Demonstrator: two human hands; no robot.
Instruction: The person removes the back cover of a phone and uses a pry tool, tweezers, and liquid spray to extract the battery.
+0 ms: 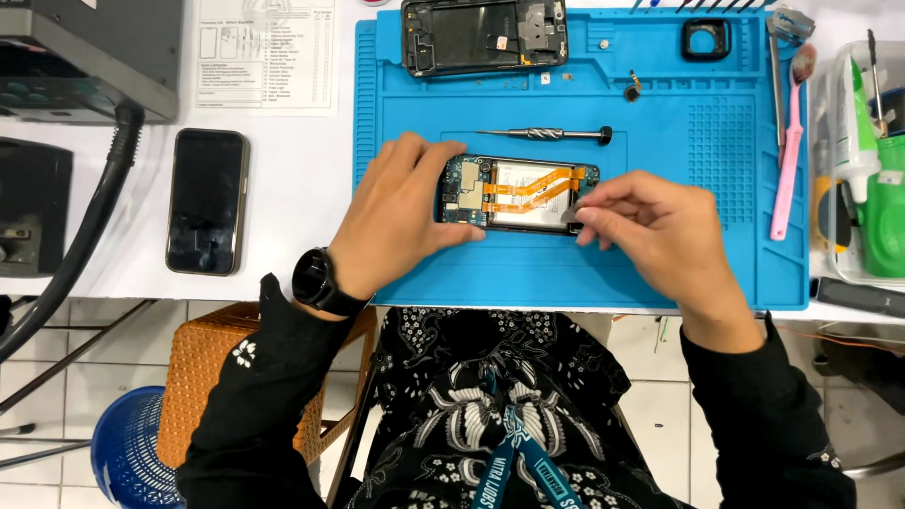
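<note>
At the centre of the blue mat (pixel 745 264), the opened phone (pixel 517 194) lies long axis left-right. The left hand (pixel 401 212) grips its left end; the right hand (pixel 660 231) pinches a small tool at its right edge. Bare mat surrounds it, with a screwdriver (pixel 545 135) just above.

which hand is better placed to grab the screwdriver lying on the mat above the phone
Probably the right hand. It only pinches lightly at the phone's right end, and the screwdriver's cap end lies just above it. The left hand grips the phone's left end, steadying it.
</note>
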